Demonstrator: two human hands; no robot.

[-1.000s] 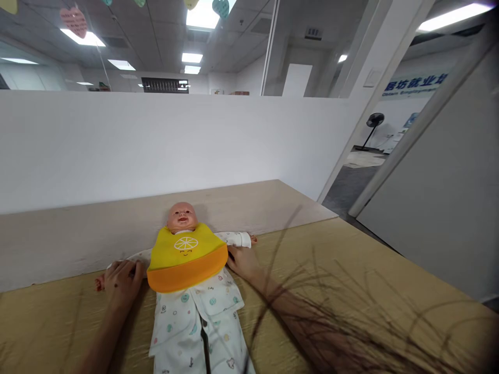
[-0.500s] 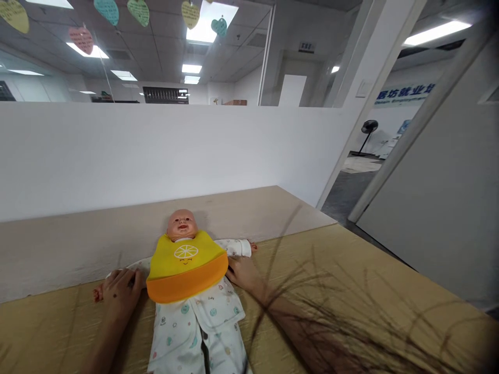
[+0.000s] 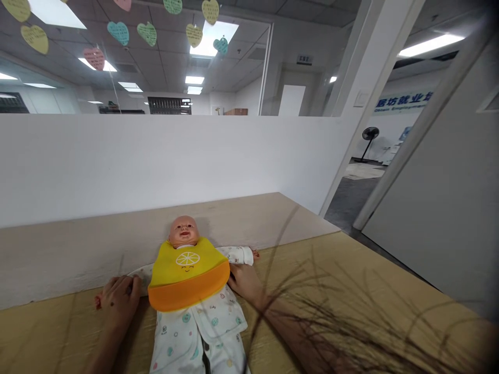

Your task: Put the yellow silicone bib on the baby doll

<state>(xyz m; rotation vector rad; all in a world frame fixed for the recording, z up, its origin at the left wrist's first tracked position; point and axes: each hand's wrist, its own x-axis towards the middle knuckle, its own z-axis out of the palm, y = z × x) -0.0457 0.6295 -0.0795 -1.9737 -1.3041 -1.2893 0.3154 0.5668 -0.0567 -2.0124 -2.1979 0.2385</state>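
A baby doll (image 3: pixel 183 232) lies on its back on a tan mat (image 3: pixel 351 291), head toward the wall. It wears a yellow and orange bib (image 3: pixel 187 278) and white patterned clothes (image 3: pixel 202 332). My left hand (image 3: pixel 119 301) rests on the doll's arm at the left of the bib, fingers curled over the sleeve. My right hand (image 3: pixel 244 280) lies against the doll's side at the right edge of the bib, with its fingertips tucked under the bib.
A pale wooden ledge (image 3: pixel 78 254) runs behind the doll below a white partition wall (image 3: pixel 156 161). A doorway with a standing fan (image 3: pixel 368 137) opens at the right. Loose strands of hair (image 3: pixel 331 311) hang in front of the camera. Paper hearts (image 3: pixel 119 31) hang from the ceiling.
The view has tilted upward, so the doll and both hands sit lower in the picture. The hands stay at the doll's sides with little movement.
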